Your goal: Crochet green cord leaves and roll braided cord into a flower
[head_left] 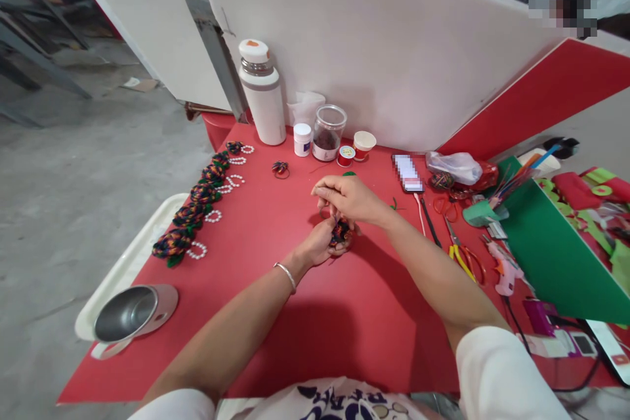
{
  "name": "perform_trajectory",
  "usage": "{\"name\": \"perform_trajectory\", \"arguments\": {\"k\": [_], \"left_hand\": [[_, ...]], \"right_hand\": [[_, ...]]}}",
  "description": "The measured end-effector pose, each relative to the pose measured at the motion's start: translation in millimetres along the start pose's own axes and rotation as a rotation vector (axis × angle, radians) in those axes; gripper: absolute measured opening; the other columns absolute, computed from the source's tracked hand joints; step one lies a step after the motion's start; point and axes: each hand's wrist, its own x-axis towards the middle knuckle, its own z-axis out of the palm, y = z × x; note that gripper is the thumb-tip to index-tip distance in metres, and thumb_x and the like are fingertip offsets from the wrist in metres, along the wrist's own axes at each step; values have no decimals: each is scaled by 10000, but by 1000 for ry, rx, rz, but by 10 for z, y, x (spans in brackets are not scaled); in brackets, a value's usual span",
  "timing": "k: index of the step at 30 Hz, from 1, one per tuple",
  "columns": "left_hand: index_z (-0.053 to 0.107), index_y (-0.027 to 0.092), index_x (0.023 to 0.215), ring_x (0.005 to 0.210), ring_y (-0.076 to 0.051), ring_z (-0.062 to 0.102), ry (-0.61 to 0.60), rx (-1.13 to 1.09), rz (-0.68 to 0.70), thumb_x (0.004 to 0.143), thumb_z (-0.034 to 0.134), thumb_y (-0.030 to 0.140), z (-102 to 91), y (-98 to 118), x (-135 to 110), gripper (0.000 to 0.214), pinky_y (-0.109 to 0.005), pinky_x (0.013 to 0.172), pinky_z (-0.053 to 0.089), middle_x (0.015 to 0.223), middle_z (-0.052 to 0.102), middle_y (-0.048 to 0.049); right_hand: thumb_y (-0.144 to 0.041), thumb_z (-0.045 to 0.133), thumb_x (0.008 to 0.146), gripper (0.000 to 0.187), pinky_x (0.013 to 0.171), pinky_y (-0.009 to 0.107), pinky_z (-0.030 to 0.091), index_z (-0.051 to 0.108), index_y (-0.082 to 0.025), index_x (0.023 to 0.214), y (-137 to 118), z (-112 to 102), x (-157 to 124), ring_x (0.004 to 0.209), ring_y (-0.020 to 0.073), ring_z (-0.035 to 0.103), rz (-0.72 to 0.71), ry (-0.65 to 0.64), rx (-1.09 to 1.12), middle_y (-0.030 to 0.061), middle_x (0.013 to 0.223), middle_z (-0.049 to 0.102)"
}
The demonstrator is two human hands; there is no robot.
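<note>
Head view: both hands meet near the middle of the red surface [305, 315]. Left hand [319, 244] cups a small woven flower [339, 234] of dark, red and green cord, fingers curled under and around it. Flower sits just above the surface; can't tell whether it touches. Right hand [347, 197] is directly above it, fingertips pinched together on what looks like a thin thread running down into the flower; thread itself too fine to confirm. Silver bangle [286, 273] on the left wrist.

Left edge of the surface: a row of finished flowers [194, 213] in the same colours, each with a small bead ring [213, 216] beside it. One more small flower [280, 168] lies alone further back. Near left corner: steel cup [125, 315] on its side, over a white tray [132, 256] that sticks out from under the surface.

Back edge, against the white board: white flask [262, 93], small white bottle [302, 139], clear jar [329, 132], red thread spool [346, 155], paper cup [364, 143].

Right of the hands: phone [407, 172], plastic bag [453, 166], yellow-handled pliers [460, 254], pink glue gun [503, 269], green sheet [551, 256] with craft scraps beyond it.
</note>
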Motion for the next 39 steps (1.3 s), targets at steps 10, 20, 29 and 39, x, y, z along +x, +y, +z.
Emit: {"name": "perform_trajectory", "arguments": {"k": [10,20,29,39], "left_hand": [[572,167,842,361,-69,323,-31,-142,9,931,430,679,-46,47,-27,539,-124,323,176,518,464,22],[556,143,792,351,-33,340,82,-124,39,936,448,658,-40,38,-18,545,-122,307,178,728,623,-31],[549,167,799,340,-59,297,55,-77,0,914,453,694,-49,61,-19,548,-125,306,174,502,445,43],[522,175,802,356,-56,326,53,-158,-18,915,467,681,-45,61,-16,522,-126,303,177,616,548,0]], "right_hand": [[-313,617,917,176,698,278,478,752,-200,931,547,-151,-404,754,161,643,-12,451,-257,38,870,749],[-357,734,764,179,608,246,426,736,-178,758,904,272,-903,691,124,562,96,359,93,55,878,700],[-456,853,668,407,342,149,154,632,-178,868,852,16,-836,393,28,399,454,148,864,-35,625,632],[-372,874,649,373,535,187,475,689,-236,943,889,6,-788,749,119,635,165,374,1012,14,919,696]]}}
